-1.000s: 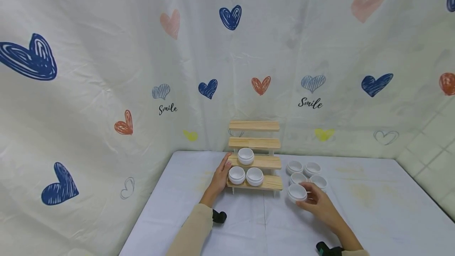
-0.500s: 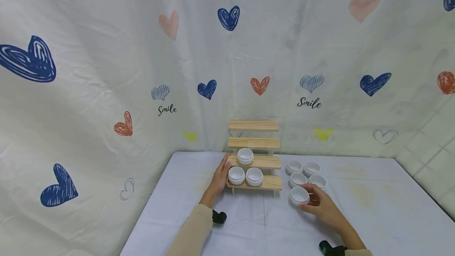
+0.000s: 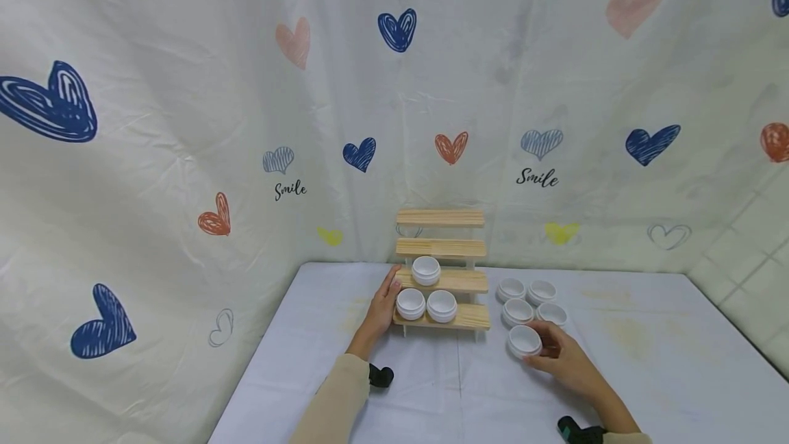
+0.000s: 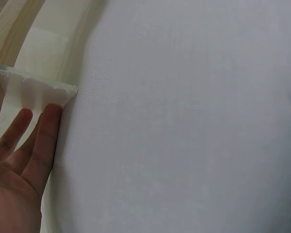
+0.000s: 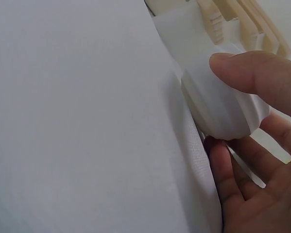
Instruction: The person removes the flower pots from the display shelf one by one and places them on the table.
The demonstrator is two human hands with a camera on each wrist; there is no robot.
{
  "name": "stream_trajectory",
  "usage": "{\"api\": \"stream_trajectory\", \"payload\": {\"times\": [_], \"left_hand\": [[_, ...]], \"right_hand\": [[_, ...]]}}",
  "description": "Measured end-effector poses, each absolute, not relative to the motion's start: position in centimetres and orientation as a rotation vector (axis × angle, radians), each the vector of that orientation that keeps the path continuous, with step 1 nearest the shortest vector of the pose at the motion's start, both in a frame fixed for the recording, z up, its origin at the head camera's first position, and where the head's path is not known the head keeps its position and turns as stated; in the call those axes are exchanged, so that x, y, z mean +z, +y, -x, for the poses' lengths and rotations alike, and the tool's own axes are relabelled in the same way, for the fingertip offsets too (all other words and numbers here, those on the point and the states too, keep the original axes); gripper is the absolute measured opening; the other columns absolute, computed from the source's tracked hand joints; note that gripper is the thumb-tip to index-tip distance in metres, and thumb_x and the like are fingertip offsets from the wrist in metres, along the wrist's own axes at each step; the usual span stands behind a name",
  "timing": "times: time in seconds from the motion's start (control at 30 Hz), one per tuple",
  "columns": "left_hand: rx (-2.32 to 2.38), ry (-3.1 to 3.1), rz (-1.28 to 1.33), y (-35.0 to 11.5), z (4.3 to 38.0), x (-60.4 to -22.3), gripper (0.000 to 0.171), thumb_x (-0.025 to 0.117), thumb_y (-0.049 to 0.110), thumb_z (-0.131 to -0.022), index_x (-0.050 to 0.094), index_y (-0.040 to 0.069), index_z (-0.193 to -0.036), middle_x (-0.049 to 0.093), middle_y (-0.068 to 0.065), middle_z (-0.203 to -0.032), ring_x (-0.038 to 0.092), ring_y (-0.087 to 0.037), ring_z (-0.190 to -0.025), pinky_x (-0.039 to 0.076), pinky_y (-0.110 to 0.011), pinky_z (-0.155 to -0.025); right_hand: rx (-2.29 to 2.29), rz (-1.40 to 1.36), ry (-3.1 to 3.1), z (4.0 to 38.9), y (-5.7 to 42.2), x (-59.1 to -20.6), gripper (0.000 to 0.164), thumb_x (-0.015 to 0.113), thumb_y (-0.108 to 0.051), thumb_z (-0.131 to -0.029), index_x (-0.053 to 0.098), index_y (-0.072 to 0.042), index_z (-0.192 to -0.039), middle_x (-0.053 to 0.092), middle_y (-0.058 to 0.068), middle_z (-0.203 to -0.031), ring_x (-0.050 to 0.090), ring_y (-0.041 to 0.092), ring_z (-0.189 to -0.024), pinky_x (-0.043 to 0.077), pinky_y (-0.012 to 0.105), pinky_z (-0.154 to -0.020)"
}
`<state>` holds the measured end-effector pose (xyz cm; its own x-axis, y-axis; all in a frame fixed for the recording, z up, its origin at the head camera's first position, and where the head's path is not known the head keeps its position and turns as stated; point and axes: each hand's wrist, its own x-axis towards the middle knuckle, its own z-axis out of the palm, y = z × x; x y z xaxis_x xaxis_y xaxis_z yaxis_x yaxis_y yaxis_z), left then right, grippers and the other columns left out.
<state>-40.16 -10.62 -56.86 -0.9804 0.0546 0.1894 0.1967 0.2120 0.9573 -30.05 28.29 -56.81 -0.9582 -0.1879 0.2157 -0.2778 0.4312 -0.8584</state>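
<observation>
My left hand (image 3: 379, 307) rests at the left side of a tiered wooden stand (image 3: 471, 317). In the left wrist view its extended fingers (image 4: 45, 141) touch the stand's clear side support (image 4: 36, 87); the thumb is out of that view. On the lowest step sit two small white bowls, a left bowl (image 3: 410, 304) and a right bowl (image 3: 442, 306). One more bowl (image 3: 426, 270) is on the step above. To the stand's right, my right hand (image 3: 564, 355) pinches a white bowl (image 3: 524, 342) upright between thumb and fingers, at the tabletop.
Several more white bowls, including a near one (image 3: 517, 312) and a far one (image 3: 542, 292), stand grouped just behind the right hand. White cloth covers the table (image 3: 647, 348). A heart-printed curtain (image 3: 481, 88) hangs behind the stand, close to its top step (image 3: 440, 218).
My right hand has shifted slightly right and toward the person with the white bowl, away from the grouped bowls. The left hand and the stand have stayed put.
</observation>
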Motion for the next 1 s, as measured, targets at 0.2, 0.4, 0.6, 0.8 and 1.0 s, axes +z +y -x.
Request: {"api": "stream_trajectory", "payload": {"times": [0.2,0.4,0.6,0.8,1.0], "left_hand": [[-1.879,-2.377,0.232,-10.56,40.12,-56.72,0.049,0.041,0.040,-0.111,0.037,0.032,-0.159,0.037,-0.014,-0.164,0.029,-0.040,-0.153,0.022,-0.062,-0.123],[-1.875,-2.389,0.244,-10.65,40.25,-56.71,0.052,0.039,0.038,-0.111,0.034,0.024,-0.161,0.035,-0.015,-0.165,0.027,-0.041,-0.154,0.020,-0.063,-0.123],[-1.875,-2.379,0.250,-10.61,40.07,-56.70,0.052,0.041,0.048,-0.109,0.036,0.034,-0.159,0.037,-0.008,-0.165,0.030,-0.035,-0.154,0.022,-0.058,-0.125],[-1.871,-2.373,0.247,-10.68,39.96,-56.63,0.050,0.041,0.047,-0.109,0.038,0.036,-0.158,0.038,-0.008,-0.164,0.030,-0.035,-0.154,0.022,-0.058,-0.125],[-1.875,-2.376,0.250,-10.73,39.95,-56.54,0.053,0.042,0.047,-0.109,0.037,0.032,-0.159,0.039,-0.009,-0.164,0.031,-0.037,-0.153,0.023,-0.060,-0.124]], "right_hand": [[1.589,-0.397,-2.609,29.95,28.42,-56.65,0.067,0.086,-0.011,-0.082,0.052,0.002,-0.138,0.060,0.025,-0.131,0.061,-0.002,-0.097,0.054,0.021,-0.081],[1.598,-0.400,-2.613,29.96,28.40,-56.66,0.067,0.085,-0.009,-0.083,0.051,0.003,-0.138,0.060,0.026,-0.131,0.062,0.001,-0.096,0.054,0.022,-0.080],[1.592,-0.371,-2.615,30.02,28.47,-56.74,0.066,0.085,-0.010,-0.082,0.052,0.002,-0.138,0.060,0.025,-0.130,0.063,0.001,-0.095,0.054,0.021,-0.080],[1.600,-0.367,-2.621,30.04,28.36,-56.70,0.067,0.085,-0.012,-0.083,0.051,0.002,-0.139,0.060,0.027,-0.131,0.063,0.000,-0.098,0.055,0.020,-0.081],[1.597,-0.337,-2.634,30.12,28.30,-56.65,0.067,0.084,-0.014,-0.084,0.051,0.002,-0.141,0.060,0.027,-0.133,0.062,-0.001,-0.099,0.054,0.019,-0.082]]}}
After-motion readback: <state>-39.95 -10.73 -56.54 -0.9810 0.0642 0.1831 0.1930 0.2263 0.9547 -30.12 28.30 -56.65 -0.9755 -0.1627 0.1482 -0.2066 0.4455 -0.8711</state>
